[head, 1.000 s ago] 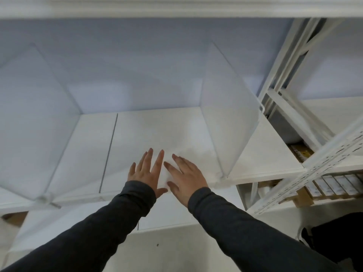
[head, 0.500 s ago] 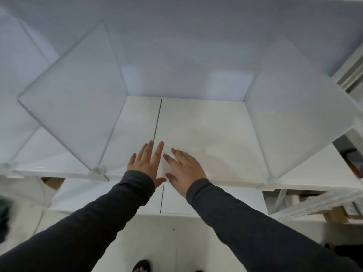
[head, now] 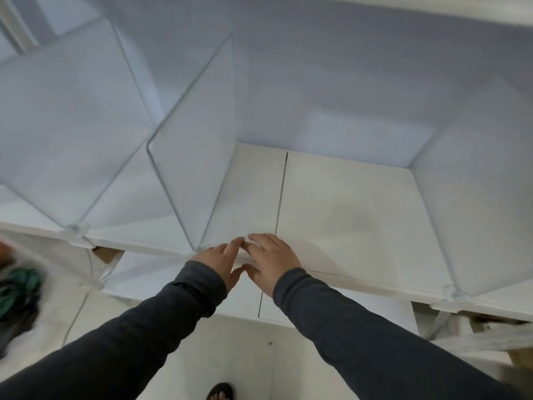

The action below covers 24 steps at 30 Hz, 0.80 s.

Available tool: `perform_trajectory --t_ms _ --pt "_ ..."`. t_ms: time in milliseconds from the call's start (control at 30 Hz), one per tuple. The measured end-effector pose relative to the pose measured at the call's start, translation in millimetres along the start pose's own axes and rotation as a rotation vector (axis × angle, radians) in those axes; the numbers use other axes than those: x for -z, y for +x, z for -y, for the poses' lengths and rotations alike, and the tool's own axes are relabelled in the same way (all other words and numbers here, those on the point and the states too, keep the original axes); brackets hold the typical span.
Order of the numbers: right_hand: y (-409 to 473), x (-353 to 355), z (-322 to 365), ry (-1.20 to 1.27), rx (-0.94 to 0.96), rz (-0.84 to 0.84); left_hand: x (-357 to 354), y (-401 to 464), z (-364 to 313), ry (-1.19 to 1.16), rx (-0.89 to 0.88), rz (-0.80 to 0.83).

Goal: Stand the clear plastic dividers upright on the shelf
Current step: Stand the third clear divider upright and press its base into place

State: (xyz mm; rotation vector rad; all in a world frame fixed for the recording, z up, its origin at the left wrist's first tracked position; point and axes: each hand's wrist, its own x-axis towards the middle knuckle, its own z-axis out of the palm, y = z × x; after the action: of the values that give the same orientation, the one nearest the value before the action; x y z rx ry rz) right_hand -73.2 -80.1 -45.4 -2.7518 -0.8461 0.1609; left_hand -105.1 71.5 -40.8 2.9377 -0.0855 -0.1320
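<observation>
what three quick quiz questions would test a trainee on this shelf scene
1. True or false: the right hand is gripping a divider.
2. How many clear dividers stand upright on the shelf?
3. Which divider is the left hand nearest: A far left divider, B middle divider, C right divider?

Key: 1 false, it lies open at the shelf's front edge; 2 three; 3 B.
</observation>
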Motion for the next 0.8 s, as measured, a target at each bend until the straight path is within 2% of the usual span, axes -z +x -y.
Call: perform_trajectory --t_ms 200,433,533,800 --pt "26.3 -12.5 27.9 0.041 0.020 0.025 0.7 -14.9 52.5 0.184 0.032 0.114" --pt "46.5 -20.6 53.4 0.089 0.061 0.052 9.6 -10.1 103.4 0.067 0.183 0.057" --pt "52.5 -20.3 60.1 0.106 0.068 0.107 13.9 0.1 111.5 0.023 0.140 0.071" --pt "67.9 -15.3 53.3 0.014 0.048 0.334 18.1 28.6 104.2 0.109 0.038 0.273"
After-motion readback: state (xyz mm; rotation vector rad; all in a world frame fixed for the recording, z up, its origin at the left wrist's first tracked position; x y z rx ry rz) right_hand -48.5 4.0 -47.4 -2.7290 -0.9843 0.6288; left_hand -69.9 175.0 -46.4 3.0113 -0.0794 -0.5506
